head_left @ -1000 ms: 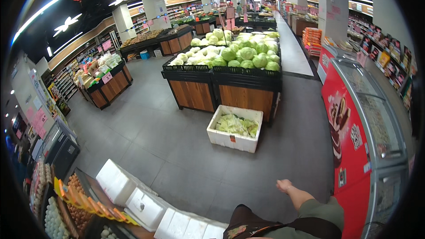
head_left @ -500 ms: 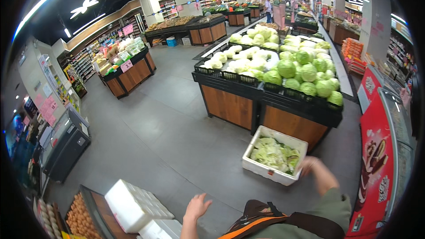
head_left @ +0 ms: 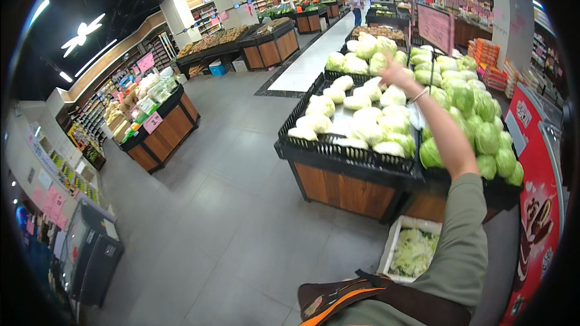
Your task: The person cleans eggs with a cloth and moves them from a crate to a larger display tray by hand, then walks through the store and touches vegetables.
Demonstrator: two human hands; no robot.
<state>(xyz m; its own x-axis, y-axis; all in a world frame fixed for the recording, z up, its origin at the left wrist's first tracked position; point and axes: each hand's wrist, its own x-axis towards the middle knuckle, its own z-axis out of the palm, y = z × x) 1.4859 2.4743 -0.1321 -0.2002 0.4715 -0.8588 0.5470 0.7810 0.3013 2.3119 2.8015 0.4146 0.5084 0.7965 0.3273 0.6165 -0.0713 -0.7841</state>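
My right arm stretches forward over the vegetable stand, a bracelet on its wrist. My right hand (head_left: 397, 76) is above the far part of the stand, near the pale napa cabbages (head_left: 365, 47); its fingers look apart and nothing shows in them, though they are slightly blurred. Green round cabbages (head_left: 486, 137) are heaped to the right of my forearm. Left of it, peeled pale cabbages (head_left: 320, 106) lie in a black slatted crate (head_left: 356, 153). Below the stand a white foam box (head_left: 391, 250) holds loose leaves (head_left: 417, 250), partly covered by my sleeve. My left hand is out of view.
A pink sign (head_left: 435, 27) rises on a pole among the cabbages. A red freezer (head_left: 534, 205) borders the right side. Grey floor (head_left: 241, 217) runs left toward a wooden produce stand (head_left: 166, 136) and a dark chest freezer (head_left: 93, 253). A person (head_left: 355, 6) stands far off.
My right hand has risen from beside the foam box to above the far cabbages. My left hand has left the view. The view has shifted closer to the stand.
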